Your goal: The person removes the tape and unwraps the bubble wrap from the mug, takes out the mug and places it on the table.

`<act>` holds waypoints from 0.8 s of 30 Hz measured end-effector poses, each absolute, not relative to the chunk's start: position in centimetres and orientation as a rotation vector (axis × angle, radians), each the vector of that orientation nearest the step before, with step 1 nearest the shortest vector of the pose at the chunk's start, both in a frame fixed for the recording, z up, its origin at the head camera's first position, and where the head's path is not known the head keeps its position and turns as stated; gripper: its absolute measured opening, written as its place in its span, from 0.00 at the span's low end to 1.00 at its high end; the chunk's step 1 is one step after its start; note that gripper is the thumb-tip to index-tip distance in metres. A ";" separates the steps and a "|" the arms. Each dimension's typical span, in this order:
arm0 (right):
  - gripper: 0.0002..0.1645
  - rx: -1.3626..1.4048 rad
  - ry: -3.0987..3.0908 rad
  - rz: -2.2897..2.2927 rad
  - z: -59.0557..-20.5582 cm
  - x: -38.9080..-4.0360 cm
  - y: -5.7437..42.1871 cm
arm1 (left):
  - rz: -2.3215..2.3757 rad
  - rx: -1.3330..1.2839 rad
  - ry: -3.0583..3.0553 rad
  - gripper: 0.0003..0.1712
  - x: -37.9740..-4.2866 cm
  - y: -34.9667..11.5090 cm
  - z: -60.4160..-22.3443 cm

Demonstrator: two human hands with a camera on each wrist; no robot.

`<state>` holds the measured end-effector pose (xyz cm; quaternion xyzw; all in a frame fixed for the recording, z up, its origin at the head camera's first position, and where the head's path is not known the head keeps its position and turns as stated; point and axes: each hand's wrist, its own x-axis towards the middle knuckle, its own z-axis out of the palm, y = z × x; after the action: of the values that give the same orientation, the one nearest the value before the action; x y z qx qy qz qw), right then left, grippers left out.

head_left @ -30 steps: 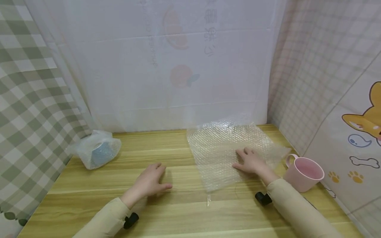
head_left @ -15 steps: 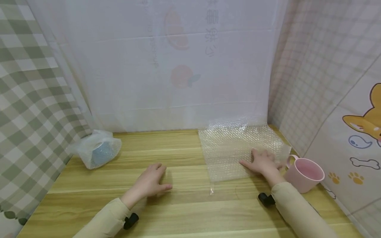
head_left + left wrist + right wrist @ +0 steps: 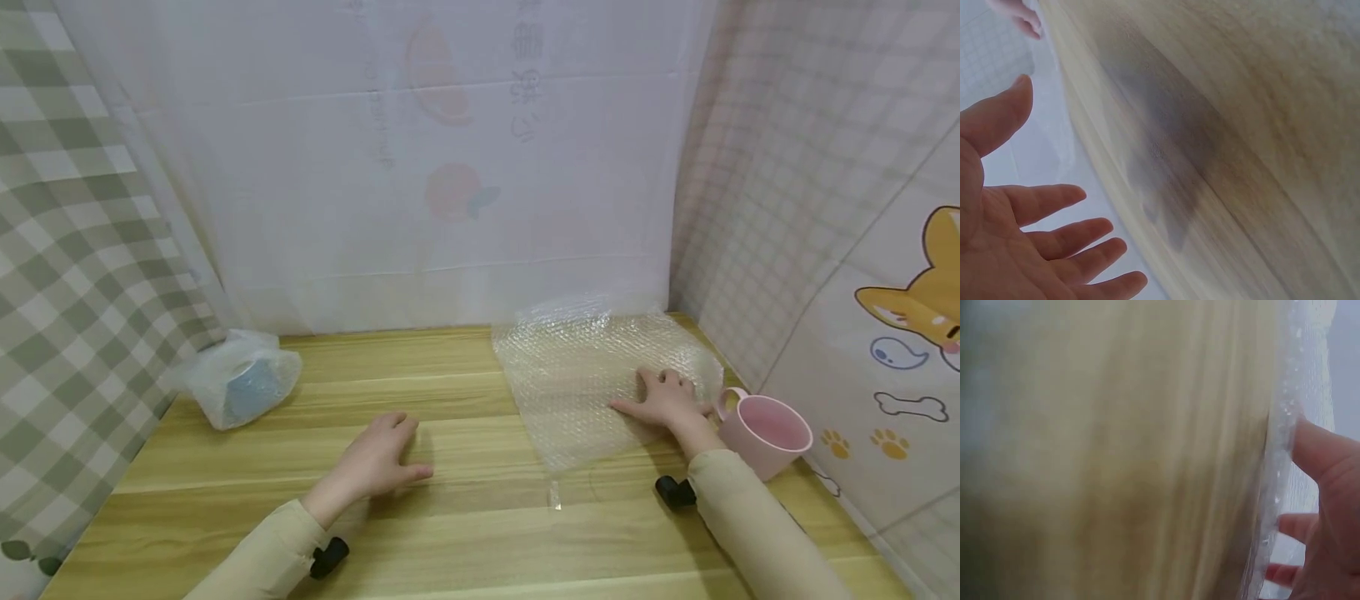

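Observation:
A clear sheet of bubble wrap (image 3: 577,375) lies at the back right of the wooden table, its far edge against the white backdrop. My right hand (image 3: 667,402) rests on the right part of this sheet with fingers spread. In the right wrist view, the fingertips of the right hand (image 3: 1329,487) touch the wrap, and some fingers are partly hidden. My left hand (image 3: 378,458) is over the table left of the sheet, holding nothing. The left wrist view shows the left hand (image 3: 1029,219) with its fingers extended and apart.
A pink mug (image 3: 765,433) stands close to my right wrist, handle toward the sheet. At the back left sits a light-blue object (image 3: 255,387) wrapped in bubble wrap. A small clear strip (image 3: 555,495) lies at the sheet's near corner. Cloth walls enclose the table.
My right hand has slid to the right, and the bubble wrap has shifted right with it. The sheet's near corner has then turned slightly to the right. My left hand stays in place.

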<state>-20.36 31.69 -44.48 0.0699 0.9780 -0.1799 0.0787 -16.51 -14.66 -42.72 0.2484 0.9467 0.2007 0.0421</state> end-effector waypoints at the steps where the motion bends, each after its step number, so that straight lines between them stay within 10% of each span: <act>1: 0.63 0.200 2.925 -0.540 -44.5 -20.5 31.7 | 0.616 0.760 2.894 0.43 -16.5 -14.7 -42.7; 24: 0.67 0.431 2.809 -0.403 -43.5 -20.0 29.3 | 0.610 0.764 2.905 0.43 -16.7 -15.6 -42.5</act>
<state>-19.99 29.34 -43.52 0.1488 0.9696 -0.1392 0.1354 -16.72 -15.58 -42.51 0.2492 0.9470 0.1989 0.0382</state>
